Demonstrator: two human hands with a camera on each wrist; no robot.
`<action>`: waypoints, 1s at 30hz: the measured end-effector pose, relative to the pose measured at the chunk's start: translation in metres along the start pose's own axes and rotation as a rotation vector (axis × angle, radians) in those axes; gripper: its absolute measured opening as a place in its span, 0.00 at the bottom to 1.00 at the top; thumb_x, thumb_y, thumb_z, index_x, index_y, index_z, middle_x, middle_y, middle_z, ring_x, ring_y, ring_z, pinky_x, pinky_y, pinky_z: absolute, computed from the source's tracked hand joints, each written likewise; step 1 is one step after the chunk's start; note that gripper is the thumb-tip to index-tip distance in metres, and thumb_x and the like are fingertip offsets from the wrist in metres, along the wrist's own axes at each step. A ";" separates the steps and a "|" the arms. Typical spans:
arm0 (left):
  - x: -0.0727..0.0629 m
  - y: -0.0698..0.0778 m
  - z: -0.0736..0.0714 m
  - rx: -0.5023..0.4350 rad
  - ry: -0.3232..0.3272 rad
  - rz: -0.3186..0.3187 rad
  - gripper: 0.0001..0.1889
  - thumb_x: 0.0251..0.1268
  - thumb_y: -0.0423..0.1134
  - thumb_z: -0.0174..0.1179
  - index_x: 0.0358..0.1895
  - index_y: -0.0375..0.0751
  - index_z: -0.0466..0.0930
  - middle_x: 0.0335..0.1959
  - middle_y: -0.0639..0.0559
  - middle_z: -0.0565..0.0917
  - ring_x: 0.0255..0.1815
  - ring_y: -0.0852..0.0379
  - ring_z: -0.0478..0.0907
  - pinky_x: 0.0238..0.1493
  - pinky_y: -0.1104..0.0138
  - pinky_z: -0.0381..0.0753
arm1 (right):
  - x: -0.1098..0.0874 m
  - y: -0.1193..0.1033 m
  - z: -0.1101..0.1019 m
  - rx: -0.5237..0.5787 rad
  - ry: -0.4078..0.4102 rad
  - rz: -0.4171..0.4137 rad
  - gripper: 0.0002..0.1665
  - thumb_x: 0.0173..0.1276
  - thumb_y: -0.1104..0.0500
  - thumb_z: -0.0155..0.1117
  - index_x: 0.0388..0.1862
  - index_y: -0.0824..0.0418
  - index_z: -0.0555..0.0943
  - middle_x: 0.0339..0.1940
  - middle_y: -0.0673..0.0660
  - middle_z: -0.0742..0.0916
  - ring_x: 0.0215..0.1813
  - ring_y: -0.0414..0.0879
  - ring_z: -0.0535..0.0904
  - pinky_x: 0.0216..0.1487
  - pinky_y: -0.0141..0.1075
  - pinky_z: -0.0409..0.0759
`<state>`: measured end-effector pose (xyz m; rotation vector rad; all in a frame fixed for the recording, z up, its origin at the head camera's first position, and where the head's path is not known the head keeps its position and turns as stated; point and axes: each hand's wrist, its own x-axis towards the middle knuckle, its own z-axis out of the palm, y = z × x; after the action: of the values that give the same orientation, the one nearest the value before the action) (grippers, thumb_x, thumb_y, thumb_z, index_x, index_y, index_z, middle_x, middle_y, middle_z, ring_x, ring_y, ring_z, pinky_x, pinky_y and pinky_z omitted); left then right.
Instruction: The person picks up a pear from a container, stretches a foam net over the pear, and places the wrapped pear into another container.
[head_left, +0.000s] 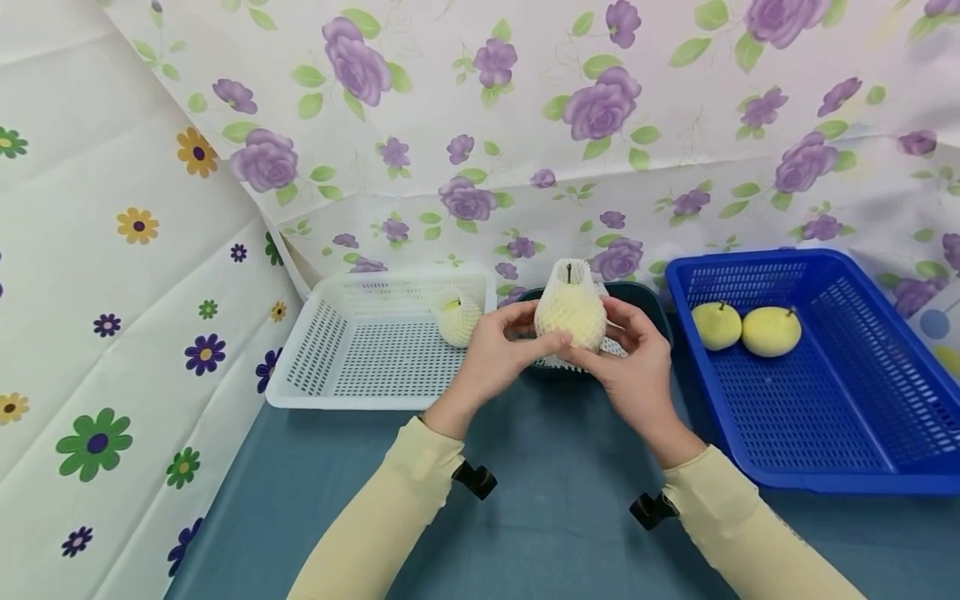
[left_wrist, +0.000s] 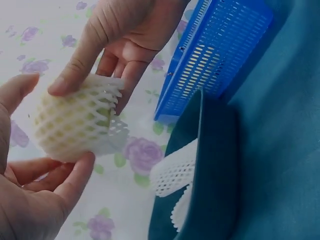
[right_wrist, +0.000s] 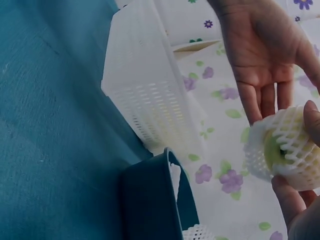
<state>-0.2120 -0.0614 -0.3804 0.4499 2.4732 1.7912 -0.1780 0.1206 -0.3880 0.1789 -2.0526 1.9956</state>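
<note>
Between both hands is a pale yellow pear in a white foam net, its stem showing at the net's open end. My right hand holds it, thumb on one side and fingers on the other. The fingertips of my left hand touch the net from the opposite side, and in the left wrist view the left thumb stands a little off the pear. Below the pear is a dark green bin with white foam nets in it.
At the left, a white basket contains one netted pear. A blue basket at the right has two bare pears. The teal table meets a flowered cloth behind the baskets.
</note>
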 end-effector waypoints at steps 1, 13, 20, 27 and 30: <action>0.000 0.001 -0.001 -0.002 -0.006 -0.012 0.30 0.50 0.61 0.66 0.58 0.58 0.74 0.50 0.59 0.80 0.49 0.60 0.78 0.45 0.64 0.81 | 0.000 0.000 0.001 0.001 -0.004 -0.010 0.39 0.50 0.60 0.76 0.62 0.55 0.72 0.58 0.54 0.77 0.57 0.49 0.76 0.45 0.29 0.82; 0.001 0.008 -0.008 -0.072 -0.093 -0.127 0.31 0.41 0.60 0.72 0.53 0.57 0.76 0.45 0.54 0.81 0.45 0.55 0.79 0.42 0.59 0.82 | -0.008 -0.009 0.014 -0.245 -0.023 -0.146 0.41 0.48 0.57 0.78 0.62 0.55 0.72 0.57 0.52 0.77 0.55 0.43 0.75 0.46 0.39 0.82; 0.002 0.007 -0.011 -0.129 -0.114 -0.141 0.30 0.40 0.56 0.74 0.52 0.57 0.76 0.46 0.53 0.81 0.45 0.54 0.80 0.43 0.61 0.82 | -0.007 -0.010 0.022 -0.350 -0.016 -0.229 0.41 0.46 0.57 0.78 0.61 0.56 0.71 0.51 0.57 0.77 0.52 0.45 0.72 0.45 0.44 0.79; 0.002 0.008 -0.016 -0.159 -0.136 -0.178 0.30 0.41 0.55 0.74 0.52 0.56 0.76 0.47 0.52 0.81 0.46 0.53 0.79 0.45 0.61 0.81 | -0.005 -0.009 0.021 -0.328 -0.075 -0.295 0.40 0.48 0.59 0.77 0.60 0.59 0.71 0.53 0.58 0.76 0.51 0.45 0.71 0.42 0.36 0.78; 0.003 0.007 -0.017 -0.171 -0.140 -0.187 0.30 0.40 0.55 0.74 0.52 0.55 0.77 0.47 0.52 0.82 0.47 0.52 0.79 0.46 0.58 0.81 | -0.004 -0.010 0.021 -0.320 -0.088 -0.315 0.39 0.49 0.60 0.77 0.60 0.60 0.71 0.53 0.59 0.76 0.50 0.46 0.71 0.42 0.36 0.78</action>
<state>-0.2172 -0.0741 -0.3685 0.3099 2.1691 1.8092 -0.1734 0.0990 -0.3800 0.4970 -2.2027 1.4803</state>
